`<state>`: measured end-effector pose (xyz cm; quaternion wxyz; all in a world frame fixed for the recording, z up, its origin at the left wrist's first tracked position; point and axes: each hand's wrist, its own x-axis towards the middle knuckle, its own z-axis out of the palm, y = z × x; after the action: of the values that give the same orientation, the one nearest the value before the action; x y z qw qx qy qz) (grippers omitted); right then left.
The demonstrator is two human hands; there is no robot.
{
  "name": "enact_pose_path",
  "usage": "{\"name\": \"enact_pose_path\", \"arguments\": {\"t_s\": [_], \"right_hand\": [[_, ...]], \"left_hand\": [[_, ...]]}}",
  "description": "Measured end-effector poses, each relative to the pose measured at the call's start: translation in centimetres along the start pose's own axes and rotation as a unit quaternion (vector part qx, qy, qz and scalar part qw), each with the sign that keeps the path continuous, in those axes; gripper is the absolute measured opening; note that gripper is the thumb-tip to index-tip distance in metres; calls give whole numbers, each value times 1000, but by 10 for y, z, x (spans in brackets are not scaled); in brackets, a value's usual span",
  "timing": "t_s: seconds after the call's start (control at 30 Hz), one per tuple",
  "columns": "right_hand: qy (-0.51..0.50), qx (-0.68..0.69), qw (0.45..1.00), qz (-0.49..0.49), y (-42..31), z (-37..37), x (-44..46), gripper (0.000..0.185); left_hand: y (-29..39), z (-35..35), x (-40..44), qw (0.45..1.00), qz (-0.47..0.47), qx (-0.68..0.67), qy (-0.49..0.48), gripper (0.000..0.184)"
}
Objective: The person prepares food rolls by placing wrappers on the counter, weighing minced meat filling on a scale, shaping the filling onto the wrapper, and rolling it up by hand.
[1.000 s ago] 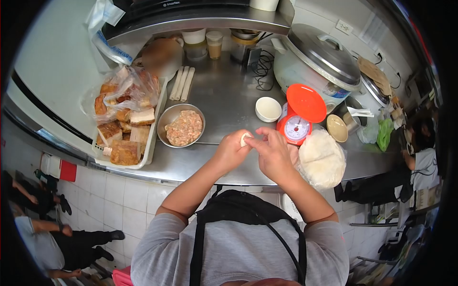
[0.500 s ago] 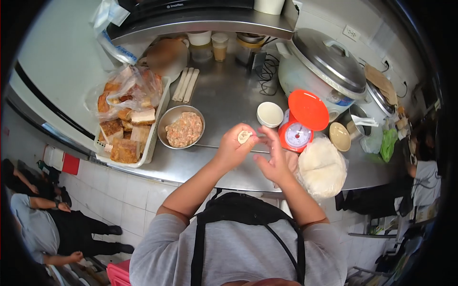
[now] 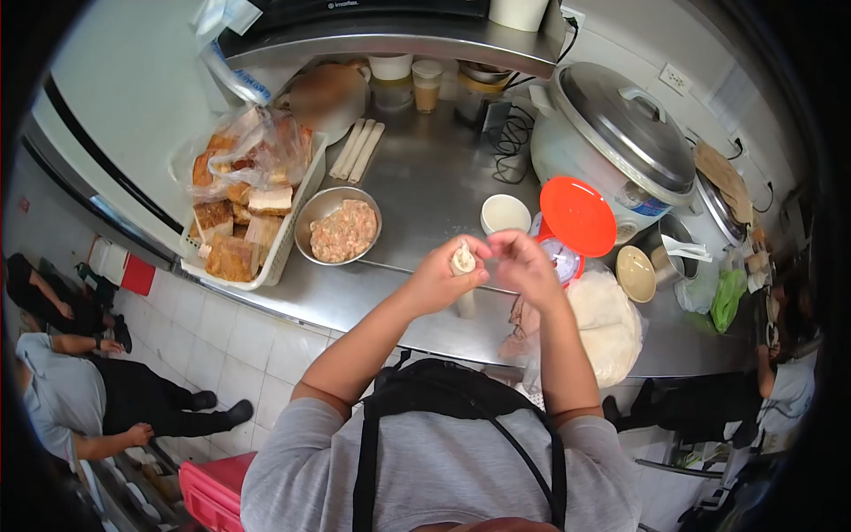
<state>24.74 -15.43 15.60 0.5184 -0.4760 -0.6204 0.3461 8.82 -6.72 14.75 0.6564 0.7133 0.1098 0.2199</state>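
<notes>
My left hand (image 3: 448, 273) is closed around a pale spring roll (image 3: 464, 259), whose end shows a bit of twisted wrapper above the fingers. Its lower part sticks out below my hand over the steel counter. Close beside it, my right hand (image 3: 530, 270) is raised with fingers bent and apart, blurred at the tips; no object shows in it. Left of my hands sits a metal bowl (image 3: 376, 232) holding minced meat filling (image 3: 344, 230). A stack of round white wrappers (image 3: 605, 328) in plastic lies right of my right forearm. Several finished rolls (image 3: 358, 151) lie farther back.
A white basket (image 3: 297, 213) of browned pork slabs stands at left. Behind my right hand are a white bowl (image 3: 506, 215) and an orange kitchen scale (image 3: 578, 215). A large rice cooker (image 3: 612, 168) and a beige bowl (image 3: 636, 273) stand at right. Other people (image 3: 66, 390) are at both sides.
The roll in my left hand has tilted, so its length now shows below the hand. My right hand has moved slightly away to the right. The head view has shifted a little.
</notes>
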Motion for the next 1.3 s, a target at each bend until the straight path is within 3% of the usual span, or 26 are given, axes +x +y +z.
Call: {"name": "enact_pose_path", "arguments": {"t_s": [0.2, 0.27, 0.37, 0.4, 0.5, 0.6, 0.67, 0.77, 0.87, 0.97, 1.03, 1.07, 1.1, 1.17, 1.2, 1.23, 1.27, 1.3], "right_hand": [[-62, -96, 993, 28, -42, -14, 10, 16], [-91, -74, 992, 48, -42, -18, 10, 14], [10, -81, 990, 118, -43, -8, 4, 10], [13, -115, 990, 85, -44, -7, 2, 9], [14, -178, 984, -9, -44, -6, -3, 8], [-7, -198, 977, -85, -41, -10, -4, 13], [-22, -246, 962, -117, -40, -10, -8, 19], [-24, -412, 893, -180, -50, -10, -8, 24], [-36, -445, 873, -197, -54, -2, -4, 23], [-105, -410, 891, -164, -44, -5, 7, 39], [-49, -111, 986, -114, -10, 9, 8, 52], [-21, 41, 995, -84, 8, 16, 9, 60], [-36, 78, 995, -60, 21, 25, 11, 64], [-61, 154, 986, -6, 36, 52, 14, 74], [-100, 186, 972, 100, 31, 59, 19, 61], [-98, 184, 969, 130, 34, 63, 30, 57], [-94, 182, 966, 160, 39, 66, 45, 53], [-88, 178, 962, 189, 41, 69, 61, 49]], "left_hand": [[13, 27, 2, 991, 108, -12, 75, 62], [8, 27, 4, 994, 90, -31, 53, 66], [7, 28, 2, 998, 28, -33, 48, 62], [7, 29, 2, 998, 2, -29, 51, 59], [4, 35, 1, 992, 54, 69, 92, 36], [4, 32, 0, 997, -6, 19, 81, 19], [5, 31, -1, 997, -1, 16, 76, 17], [10, 31, -3, 996, -8, 68, 62, 16], [12, 26, -5, 993, 10, 106, 49, 12], [13, 22, -6, 994, 53, 74, 61, 7], [16, 9, -5, 995, 40, -12, 91, 7], [17, -1, -3, 990, 12, -82, 113, 9], [17, -13, -1, 979, -15, -153, 135, 11], [15, -36, 6, 959, 22, -219, 179, 20], [16, -42, 13, 940, 39, -257, 219, 22], [17, -53, 19, 919, 54, -294, 256, 25], [4, -72, 22, 919, 97, -311, 222, 30], [8, -88, 23, 895, 112, -334, 273, 33]]}}
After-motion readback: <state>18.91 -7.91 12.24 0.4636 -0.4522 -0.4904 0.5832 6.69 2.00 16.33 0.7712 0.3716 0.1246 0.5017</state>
